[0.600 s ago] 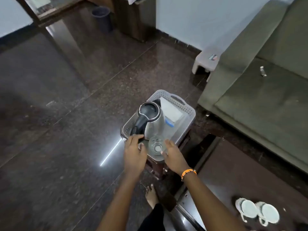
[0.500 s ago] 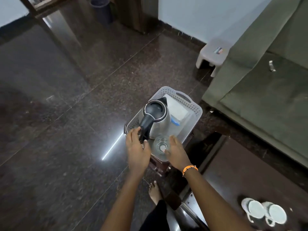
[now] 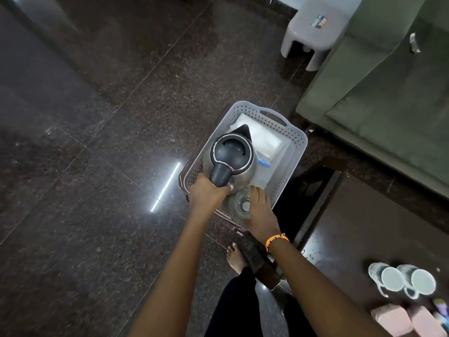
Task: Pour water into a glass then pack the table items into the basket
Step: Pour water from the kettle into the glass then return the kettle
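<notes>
A grey perforated basket (image 3: 292,152) stands on a low dark stool in the middle of the view. Inside it sits a steel kettle (image 3: 232,154) with a black lid and handle, beside a white packet (image 3: 263,139). My left hand (image 3: 206,194) grips the kettle's black handle. A clear glass (image 3: 239,205) stands in the basket's near corner, and my right hand (image 3: 258,210) holds it from the right side. Two white cups (image 3: 401,279) rest on the dark table (image 3: 352,239) at lower right.
A green sofa (image 3: 388,105) fills the right side, with a white plastic stool (image 3: 313,27) behind it. Pink blocks (image 3: 408,321) lie at the table's near corner. My bare foot (image 3: 235,257) stands on the dark polished floor below the basket.
My left hand has closed round the kettle's handle, which it only touched before. The right hand stays at the glass. The camera has tilted down and closer.
</notes>
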